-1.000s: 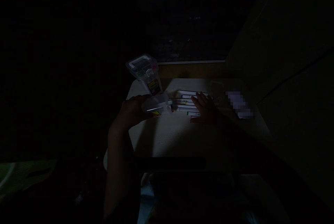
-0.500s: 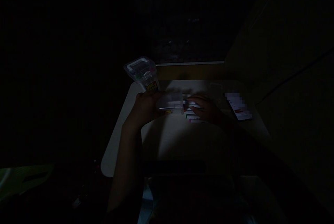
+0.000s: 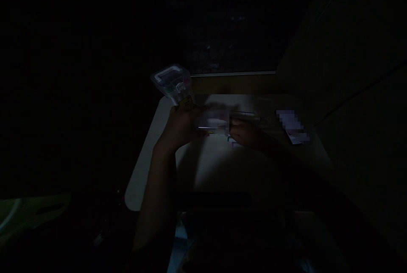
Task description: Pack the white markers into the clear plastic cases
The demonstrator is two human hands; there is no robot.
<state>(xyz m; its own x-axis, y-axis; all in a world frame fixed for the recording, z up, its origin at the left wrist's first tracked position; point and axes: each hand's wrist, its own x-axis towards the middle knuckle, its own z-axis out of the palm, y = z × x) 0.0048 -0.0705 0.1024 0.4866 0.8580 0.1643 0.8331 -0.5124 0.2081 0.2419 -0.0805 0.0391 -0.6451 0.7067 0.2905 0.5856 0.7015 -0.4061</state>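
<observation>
Clear tub (image 3: pixel 212 119) near table's (image 3: pixel 216 167) far edge

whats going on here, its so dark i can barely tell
A person sits at a small white table in very dim light. Their left hand grips a clear plastic container tipped on its side. Their right hand is at the container's right end, over white markers with coloured caps lying on the table. A second clear plastic box with a white handle stands at the far left corner.
</observation>
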